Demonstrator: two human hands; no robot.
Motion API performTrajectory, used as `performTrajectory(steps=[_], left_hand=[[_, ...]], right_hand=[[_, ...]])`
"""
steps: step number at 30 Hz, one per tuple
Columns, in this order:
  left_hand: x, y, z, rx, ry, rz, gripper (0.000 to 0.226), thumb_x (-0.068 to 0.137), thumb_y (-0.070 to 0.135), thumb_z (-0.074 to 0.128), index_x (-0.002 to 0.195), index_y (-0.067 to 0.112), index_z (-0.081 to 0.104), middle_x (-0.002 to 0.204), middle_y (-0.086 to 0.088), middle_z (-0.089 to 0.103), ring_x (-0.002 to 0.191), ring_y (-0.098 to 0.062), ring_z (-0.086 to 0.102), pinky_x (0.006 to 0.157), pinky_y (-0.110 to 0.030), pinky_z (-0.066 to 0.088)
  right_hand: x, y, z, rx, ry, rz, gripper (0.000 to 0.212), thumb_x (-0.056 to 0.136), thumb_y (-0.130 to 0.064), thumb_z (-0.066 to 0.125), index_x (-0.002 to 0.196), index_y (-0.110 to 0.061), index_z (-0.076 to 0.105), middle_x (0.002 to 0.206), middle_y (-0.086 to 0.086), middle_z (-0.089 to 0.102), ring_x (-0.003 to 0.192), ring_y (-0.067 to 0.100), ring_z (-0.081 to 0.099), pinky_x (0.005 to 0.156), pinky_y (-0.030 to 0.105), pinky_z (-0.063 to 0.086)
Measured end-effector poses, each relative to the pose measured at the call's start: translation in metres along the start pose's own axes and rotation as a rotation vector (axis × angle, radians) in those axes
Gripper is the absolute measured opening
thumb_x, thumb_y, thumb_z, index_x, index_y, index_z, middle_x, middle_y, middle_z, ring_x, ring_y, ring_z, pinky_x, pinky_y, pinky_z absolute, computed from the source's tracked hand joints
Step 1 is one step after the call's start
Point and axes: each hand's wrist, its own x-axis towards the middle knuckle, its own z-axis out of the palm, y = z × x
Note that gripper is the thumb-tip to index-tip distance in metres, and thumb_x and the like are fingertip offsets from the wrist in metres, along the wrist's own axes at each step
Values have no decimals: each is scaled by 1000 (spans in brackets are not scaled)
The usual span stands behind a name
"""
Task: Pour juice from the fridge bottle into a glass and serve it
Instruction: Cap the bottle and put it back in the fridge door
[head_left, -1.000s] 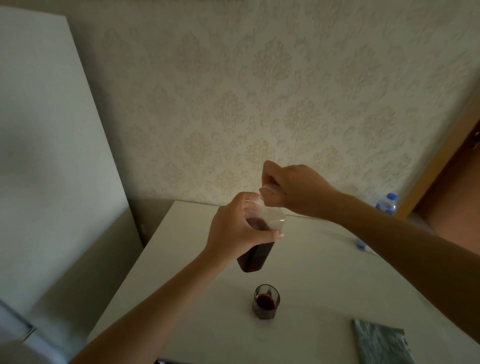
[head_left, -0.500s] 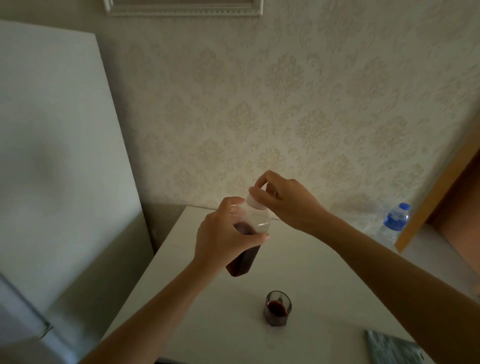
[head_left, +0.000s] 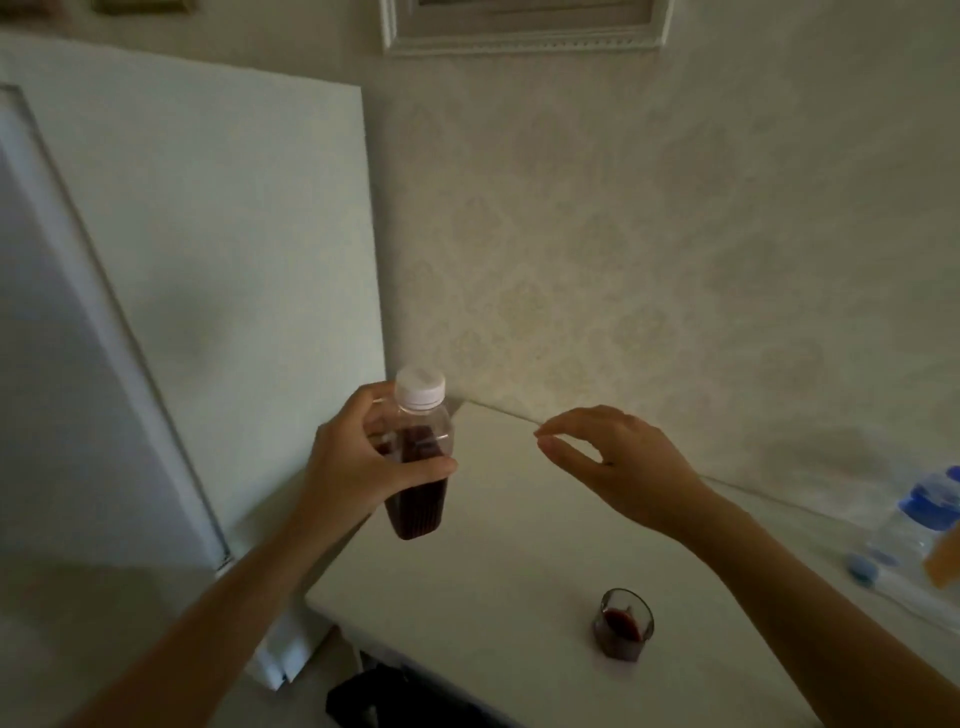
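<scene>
Bottle (head_left: 420, 457) sits upright in left hand (head_left: 358, 467), fingers wrapped round its middle, cap (head_left: 421, 387) on, held over table (head_left: 498, 545) edge nr fridge (head_left: 208, 260). Right hand (head_left: 618, 457) hangs loose, empty, w/ glass (head_left: 623, 623) of juice below-right, nearer it.

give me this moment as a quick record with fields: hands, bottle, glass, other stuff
left hand: grips juice bottle above the table edge
right hand: open, holds nothing
cap: on the bottle
glass: on table, some dark juice in it
water bottle: far right, blurred
</scene>
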Motion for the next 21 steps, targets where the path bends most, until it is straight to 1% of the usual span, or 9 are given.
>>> performTrajectory(steps=[4,6,9,11,12,14,15,18,21], left_hand=[[-54,3,-60,52,118,-51,84,42,53,87,115,33,50,108,10,65,99,-14,65,87,-34,54],[-89,4,-92,99,203,-84,82,38,62,84,109,41,49,105,18,64,96,-3,66,84,-25,54],[-147,12,-133,174,321,-165,75,44,44,85,107,40,46,101,25,59,86,9,62,77,-12,52],[-184,17,-160,259,378,-215,78,44,45,83,111,37,44,99,27,56,87,11,57,72,-6,49],[-202,19,-174,287,403,-237,81,43,51,82,114,35,45,101,24,59,90,7,60,74,-9,50],[-233,21,-202,309,458,-283,91,41,64,81,119,28,50,106,15,65,96,-4,64,82,-25,54],[-248,21,-216,315,491,-309,92,40,64,81,119,27,50,106,13,65,97,-6,65,84,-31,55],[-283,23,-256,316,602,-337,73,44,43,85,107,41,49,100,20,62,91,0,65,82,-27,56],[-310,18,-300,353,673,-328,65,51,25,88,101,43,49,99,20,62,92,2,65,81,-22,55]], right_hand=[[11,-46,19,40,-58,-207,34,92,-51,40,111,-35,62,114,-18,63,100,-2,55,85,19,44],[16,-74,30,99,-102,-302,30,92,-46,43,108,-33,65,108,-19,64,97,0,56,78,12,40],[14,-125,48,190,-172,-404,28,94,-43,44,108,-31,65,105,-18,62,96,6,57,80,22,45],[9,-162,59,259,-211,-496,29,95,-40,43,111,-28,64,108,-13,64,98,6,57,87,30,46],[6,-181,64,280,-232,-540,31,95,-40,41,114,-27,63,113,-10,64,101,5,55,90,29,45],[0,-220,71,279,-261,-625,39,94,-46,36,119,-27,60,121,-8,62,105,2,52,86,17,37],[-2,-239,74,270,-257,-671,45,93,-51,32,120,-28,59,123,-8,61,106,1,51,84,13,32],[-7,-295,84,287,-238,-760,50,90,-54,29,122,-29,58,124,-8,62,111,6,55,88,17,32],[-6,-347,98,316,-223,-779,45,92,-51,32,124,-32,56,126,-11,60,113,7,55,90,19,32]])
